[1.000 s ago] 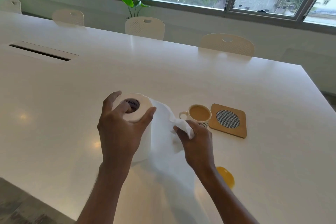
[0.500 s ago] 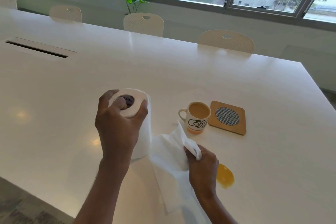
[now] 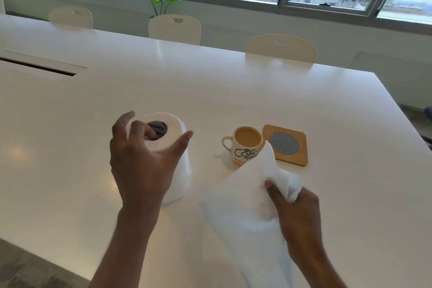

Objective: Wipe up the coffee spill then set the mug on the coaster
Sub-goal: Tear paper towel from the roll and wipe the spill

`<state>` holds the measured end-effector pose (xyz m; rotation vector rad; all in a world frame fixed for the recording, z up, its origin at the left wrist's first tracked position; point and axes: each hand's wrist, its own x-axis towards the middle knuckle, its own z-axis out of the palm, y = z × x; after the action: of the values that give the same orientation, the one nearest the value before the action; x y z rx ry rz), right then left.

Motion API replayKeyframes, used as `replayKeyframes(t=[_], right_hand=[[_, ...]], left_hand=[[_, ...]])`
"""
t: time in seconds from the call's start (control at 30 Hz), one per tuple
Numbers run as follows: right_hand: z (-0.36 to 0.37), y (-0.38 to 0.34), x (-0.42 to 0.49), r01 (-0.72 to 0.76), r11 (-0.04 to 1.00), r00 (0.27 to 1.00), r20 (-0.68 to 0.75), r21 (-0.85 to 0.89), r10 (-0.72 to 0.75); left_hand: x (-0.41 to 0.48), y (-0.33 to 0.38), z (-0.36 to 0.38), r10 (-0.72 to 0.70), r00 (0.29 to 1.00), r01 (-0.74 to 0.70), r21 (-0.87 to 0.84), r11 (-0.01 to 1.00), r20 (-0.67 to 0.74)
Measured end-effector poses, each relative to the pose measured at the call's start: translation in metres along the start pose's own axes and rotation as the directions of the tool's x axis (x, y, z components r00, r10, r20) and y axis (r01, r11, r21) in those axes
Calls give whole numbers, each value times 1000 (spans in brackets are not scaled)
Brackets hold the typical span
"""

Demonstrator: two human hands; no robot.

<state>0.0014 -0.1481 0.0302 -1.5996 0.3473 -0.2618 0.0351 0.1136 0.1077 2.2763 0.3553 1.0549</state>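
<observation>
The mug (image 3: 243,145), full of coffee, stood upright on the white table (image 3: 210,91), serving as landmark. The coaster (image 3: 286,144) lay just right of the mug, apparently not touching it. Left of the mug stood the paper roll (image 3: 173,147) on end; the left hand (image 3: 142,159) hovered over it, fingers spread and loose, gripping nothing. In front of the mug, the right hand (image 3: 295,208) was clenched on a torn sheet (image 3: 243,201), whose raised corner overlapped the mug's near side. The spill was hidden.
</observation>
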Motion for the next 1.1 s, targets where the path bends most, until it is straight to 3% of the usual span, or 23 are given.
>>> replayKeyframes(t=[0.13, 0.3, 0.33, 0.4, 0.47, 0.53, 0.57, 0.6, 0.63, 0.7, 0.73, 0.77, 0.83, 0.93, 1.1], right_hand=[[-13, -13, 2, -155, 983, 982, 124, 101, 143], [-24, -20, 7, -169, 984, 971, 184, 65, 154], [-27, -21, 8, -167, 985, 968, 200, 55, 153], [-31, -23, 9, -163, 986, 960, 237, 38, 149], [-35, -29, 9, -159, 986, 948, 285, 42, 141], [-39, -35, 9, -164, 984, 932, 336, 64, 134], [-41, -37, 10, -166, 983, 924, 360, 73, 129], [-43, -40, 11, -166, 983, 916, 383, 81, 123], [-46, -41, 12, -167, 982, 908, 403, 88, 118], [-51, -43, 15, -180, 979, 894, 431, 93, 124], [-54, -43, 17, -189, 978, 889, 439, 90, 132], [-57, -42, 18, -199, 976, 884, 446, 88, 140], [-64, -38, 22, -215, 972, 877, 456, 94, 150], [-77, -27, 25, -261, 955, 868, 467, 138, 170], [-102, 3, 24, -342, 934, 869, 414, 101, 273]], left_hand=[[0, -1, -3, 31, 999, -31, 23, 999, -9], [-5, 12, -14, 77, 994, -72, 63, 995, -82], [-6, 17, -19, 156, 977, -151, 43, 988, -146], [-14, 30, -28, 376, 876, -397, -8, 918, -301], [-30, 48, -32, 466, 838, -527, -200, 826, -284], [-49, 65, -26, 412, 910, -379, -472, 796, -35], [-58, 71, -19, 330, 930, -195, -548, 813, 159], [-64, 75, -11, 222, 897, 21, -539, 842, 382], [-68, 75, -2, 115, 799, 221, -465, 857, 590], [-70, 67, 18, -22, 469, 575, -286, 766, 883], [-70, 62, 26, -6, 290, 717, -213, 663, 957], [-70, 56, 33, 49, 156, 793, -155, 589, 987], [-75, 48, 45, 106, 37, 847, -88, 524, 994], [-87, 43, 61, 53, 77, 903, -92, 419, 996], [-94, 40, 83, -37, 183, 922, -159, 353, 982]])
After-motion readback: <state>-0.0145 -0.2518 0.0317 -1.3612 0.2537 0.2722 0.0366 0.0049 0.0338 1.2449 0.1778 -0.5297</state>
